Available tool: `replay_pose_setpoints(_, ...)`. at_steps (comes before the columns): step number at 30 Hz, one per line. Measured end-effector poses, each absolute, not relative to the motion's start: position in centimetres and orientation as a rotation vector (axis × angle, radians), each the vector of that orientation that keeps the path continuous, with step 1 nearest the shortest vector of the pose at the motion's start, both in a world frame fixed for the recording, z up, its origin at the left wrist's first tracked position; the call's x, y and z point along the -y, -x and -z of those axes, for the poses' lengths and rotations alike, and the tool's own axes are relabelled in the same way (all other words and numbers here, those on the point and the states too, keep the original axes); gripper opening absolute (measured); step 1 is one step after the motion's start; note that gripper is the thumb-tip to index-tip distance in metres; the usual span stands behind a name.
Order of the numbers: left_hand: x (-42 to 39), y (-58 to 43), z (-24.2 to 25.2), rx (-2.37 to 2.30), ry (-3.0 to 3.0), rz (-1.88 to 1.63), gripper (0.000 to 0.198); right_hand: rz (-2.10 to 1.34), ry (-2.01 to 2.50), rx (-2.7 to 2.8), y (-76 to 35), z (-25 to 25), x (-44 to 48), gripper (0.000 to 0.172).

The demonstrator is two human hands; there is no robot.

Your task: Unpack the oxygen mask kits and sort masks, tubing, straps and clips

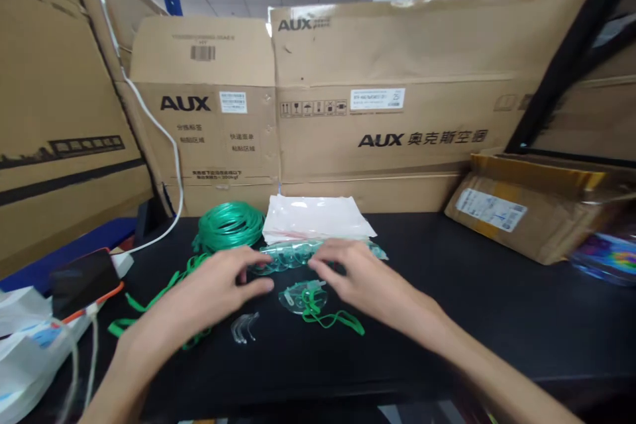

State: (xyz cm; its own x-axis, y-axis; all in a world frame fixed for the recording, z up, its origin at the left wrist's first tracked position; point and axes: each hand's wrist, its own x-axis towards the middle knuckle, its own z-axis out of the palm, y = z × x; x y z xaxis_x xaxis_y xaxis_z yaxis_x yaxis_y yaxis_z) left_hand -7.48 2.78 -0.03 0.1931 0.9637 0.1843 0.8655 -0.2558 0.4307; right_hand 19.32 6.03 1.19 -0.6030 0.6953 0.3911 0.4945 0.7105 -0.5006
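Observation:
My left hand has its thumb and fingers apart, the fingertips at the left end of a row of nested clear green plastic masks. At the row's right part is my right hand, fingers curved, with nothing visible held in it; its fingertips are close to or touching the masks. Between the hands and nearer to me lies a single clear green face mask with a green elastic strap. Several short clear curved plastic pieces lie below my left hand. More green straps are partly hidden behind my left forearm.
A coil of green tubing and a stack of white plastic bags stand behind the masks. Large cardboard panels close off the back. A cardboard box sits at right; a black device and white cables are left.

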Motion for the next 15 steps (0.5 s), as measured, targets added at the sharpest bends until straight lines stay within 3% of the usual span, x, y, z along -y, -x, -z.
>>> replay_pose_setpoints(6,-4.1,3.4,5.4,-1.716,-2.366,-0.53,0.039,-0.205,1.163,2.179,-22.8,1.5,-7.2,0.031)
replay_pose_setpoints(11,-3.8,1.9,4.8,-1.69,-2.413,-0.51,0.03,-0.046,1.342,2.125,-26.2,3.0,-10.2,0.048)
replay_pose_setpoints(15,-3.3,0.9,3.8,-1.636,-2.439,-0.571,0.025,0.036,1.291,2.131,-25.6,3.3,-10.0,0.04)
